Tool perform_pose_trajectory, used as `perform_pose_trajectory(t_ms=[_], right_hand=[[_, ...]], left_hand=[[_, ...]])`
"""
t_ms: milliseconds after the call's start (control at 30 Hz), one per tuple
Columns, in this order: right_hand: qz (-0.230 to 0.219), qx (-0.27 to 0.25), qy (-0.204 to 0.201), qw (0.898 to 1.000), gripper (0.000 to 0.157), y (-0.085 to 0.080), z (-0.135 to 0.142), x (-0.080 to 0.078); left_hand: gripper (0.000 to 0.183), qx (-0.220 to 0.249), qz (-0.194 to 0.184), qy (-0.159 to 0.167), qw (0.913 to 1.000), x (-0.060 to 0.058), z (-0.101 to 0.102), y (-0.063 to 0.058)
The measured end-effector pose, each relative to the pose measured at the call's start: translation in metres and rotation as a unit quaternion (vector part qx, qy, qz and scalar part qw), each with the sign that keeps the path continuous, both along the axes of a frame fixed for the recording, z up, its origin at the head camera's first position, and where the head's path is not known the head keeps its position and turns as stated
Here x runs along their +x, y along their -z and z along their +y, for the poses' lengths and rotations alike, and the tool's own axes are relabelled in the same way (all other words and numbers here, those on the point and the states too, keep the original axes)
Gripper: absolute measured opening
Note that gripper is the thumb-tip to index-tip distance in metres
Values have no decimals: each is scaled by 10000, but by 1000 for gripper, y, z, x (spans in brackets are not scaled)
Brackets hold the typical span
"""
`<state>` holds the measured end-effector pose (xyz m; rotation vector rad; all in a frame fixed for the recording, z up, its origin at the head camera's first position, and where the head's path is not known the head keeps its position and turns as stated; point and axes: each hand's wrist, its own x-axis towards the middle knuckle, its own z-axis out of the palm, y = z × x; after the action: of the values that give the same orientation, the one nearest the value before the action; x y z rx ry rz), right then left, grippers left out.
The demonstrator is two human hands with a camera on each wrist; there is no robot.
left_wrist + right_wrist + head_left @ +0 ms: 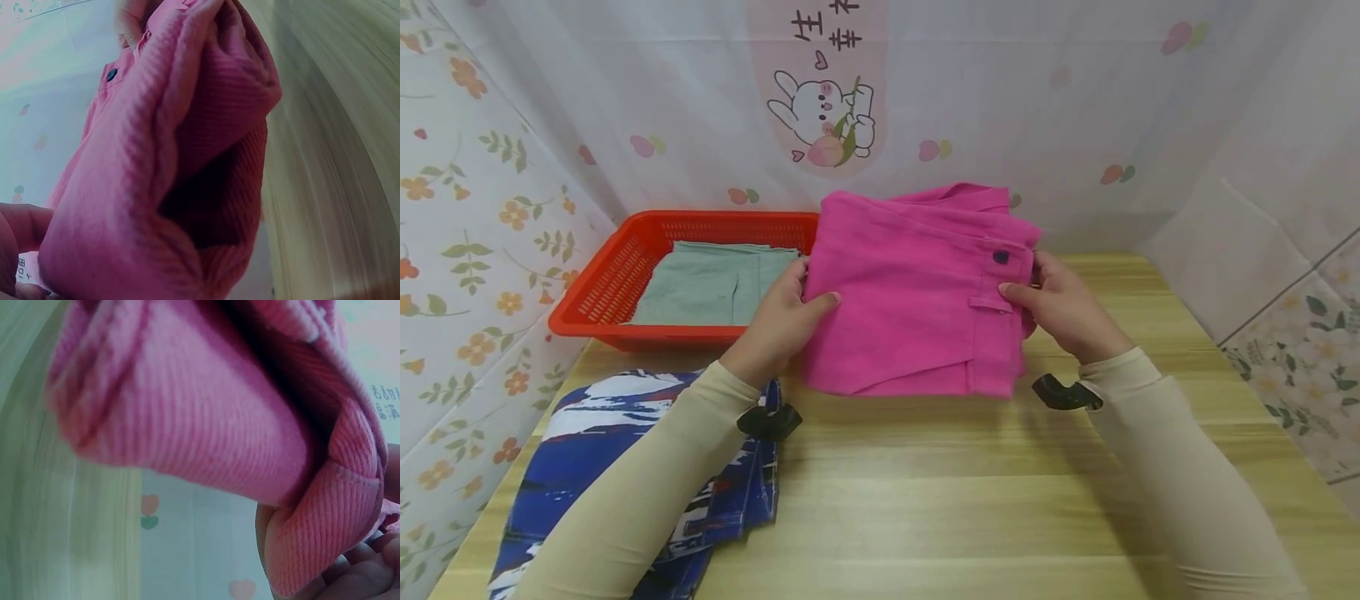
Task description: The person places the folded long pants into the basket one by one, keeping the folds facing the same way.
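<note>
Folded pink corduroy trousers (pixel 902 300) are held up over the table between both hands, with a dark button and a belt loop showing at the waistband. My left hand (pixel 782 317) grips the left edge, its thumb on the front face and its other fingers mostly hidden behind. At the waistband end, my right hand (pixel 1063 304) pinches the cloth, thumb in front. In the left wrist view the folded layers of the trousers (pixel 125 187) bulge open at the side. The right wrist view shows fingers curled behind the ribbed pink cloth (pixel 231 419).
A red plastic basket (pixel 617 333) at the back left holds folded pale green trousers (pixel 700 287). Blue, white and red patterned clothing (pixel 595 442) lies on the wooden table (pixel 925 500) under the left forearm. A printed curtain (pixel 1000 100) hangs behind the table.
</note>
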<state>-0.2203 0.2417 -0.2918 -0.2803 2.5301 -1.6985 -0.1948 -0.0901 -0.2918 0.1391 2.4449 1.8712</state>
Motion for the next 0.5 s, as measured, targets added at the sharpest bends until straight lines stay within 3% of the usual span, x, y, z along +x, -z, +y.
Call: perform_pose_trajectory(t_ms=[500], right_hand=[[47, -208, 97, 9997, 46, -5, -27, -4]], left_hand=[[49, 191, 155, -435, 9988, -4, -19, 4]])
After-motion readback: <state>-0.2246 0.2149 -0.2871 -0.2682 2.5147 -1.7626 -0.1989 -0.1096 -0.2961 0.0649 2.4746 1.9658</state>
